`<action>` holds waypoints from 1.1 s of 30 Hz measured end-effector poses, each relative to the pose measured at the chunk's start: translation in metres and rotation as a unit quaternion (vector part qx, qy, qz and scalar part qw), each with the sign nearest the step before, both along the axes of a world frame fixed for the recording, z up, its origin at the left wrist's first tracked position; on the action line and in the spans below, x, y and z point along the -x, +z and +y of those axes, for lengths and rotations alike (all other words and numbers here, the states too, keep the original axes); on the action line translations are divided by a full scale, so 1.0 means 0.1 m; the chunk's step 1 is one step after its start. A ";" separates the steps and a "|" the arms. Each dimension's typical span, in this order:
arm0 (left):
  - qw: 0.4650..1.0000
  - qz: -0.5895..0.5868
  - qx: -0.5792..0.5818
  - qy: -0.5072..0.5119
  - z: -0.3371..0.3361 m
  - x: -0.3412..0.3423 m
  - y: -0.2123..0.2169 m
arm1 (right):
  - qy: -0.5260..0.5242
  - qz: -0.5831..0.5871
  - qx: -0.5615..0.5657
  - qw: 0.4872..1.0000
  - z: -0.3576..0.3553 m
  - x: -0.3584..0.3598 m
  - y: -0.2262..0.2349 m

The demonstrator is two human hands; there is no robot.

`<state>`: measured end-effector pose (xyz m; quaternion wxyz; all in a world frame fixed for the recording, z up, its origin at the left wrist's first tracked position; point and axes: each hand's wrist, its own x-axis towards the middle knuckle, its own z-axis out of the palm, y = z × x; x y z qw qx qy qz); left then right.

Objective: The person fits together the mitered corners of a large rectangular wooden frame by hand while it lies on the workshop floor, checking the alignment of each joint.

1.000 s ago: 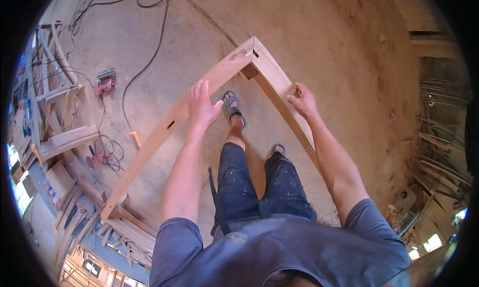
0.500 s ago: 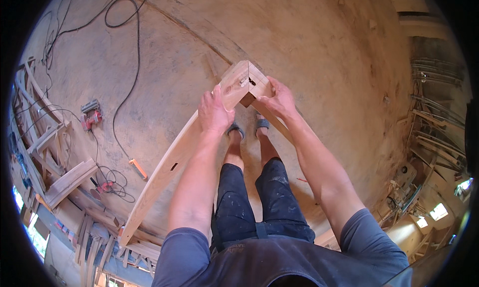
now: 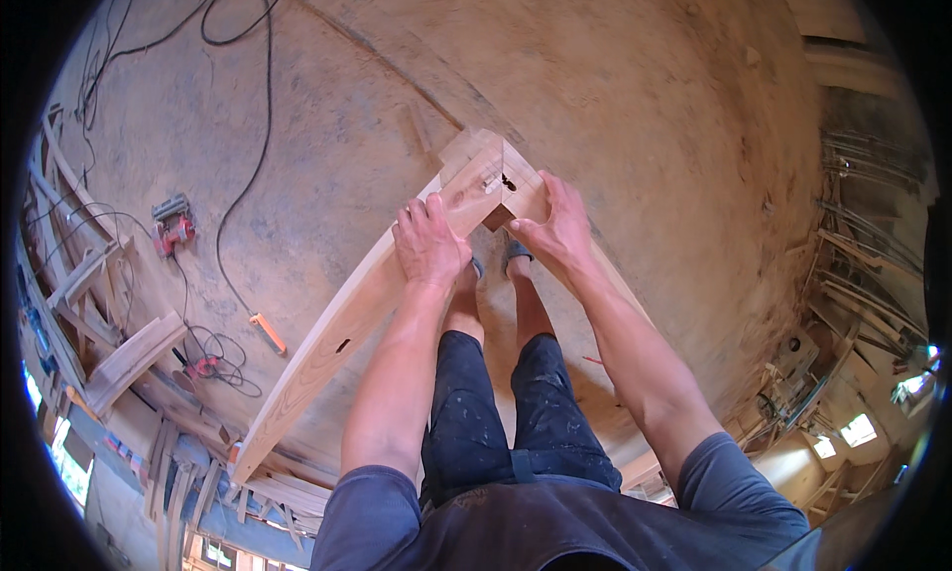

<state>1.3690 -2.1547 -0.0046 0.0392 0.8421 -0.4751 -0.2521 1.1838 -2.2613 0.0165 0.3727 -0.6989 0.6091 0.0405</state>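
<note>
Two pale wooden boards meet at an angled corner in front of me. The long left board (image 3: 322,358) runs down toward the lower left and has a small dark slot through it. The shorter-looking right board (image 3: 524,194) has a ragged dark hole beside the seam, and my forearm partly hides it. My left hand (image 3: 432,242) grips the left board just below the corner, fingers over its outer edge. My right hand (image 3: 557,228) clasps the right board near the seam, thumb on its inner side. A pale block end (image 3: 473,146) shows behind the corner.
A red-and-grey power tool (image 3: 173,226) lies on the floor at left. Nearby are an orange-handled tool (image 3: 267,334), another red tool (image 3: 203,368) and a looping black cable (image 3: 269,105). Wood pieces (image 3: 134,358) crowd the left side; more timber (image 3: 873,273) lines the right.
The board corner has dropped slightly toward me, together with both hands. More of the pale block behind it now shows. The view has shifted a little; both hands keep their hold.
</note>
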 end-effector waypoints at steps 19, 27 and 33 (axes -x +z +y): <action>0.998 -0.015 0.067 0.003 0.06 0.01 -0.11 | -0.027 -0.016 -0.028 0.999 -0.15 -0.10 -0.15; 0.998 -0.016 0.061 0.001 0.02 0.02 -0.07 | -0.020 -0.007 -0.034 0.999 -0.16 -0.11 -0.08; 0.999 -0.025 0.044 0.003 0.03 0.04 -0.07 | -0.025 0.002 -0.035 0.999 -0.15 -0.12 -0.07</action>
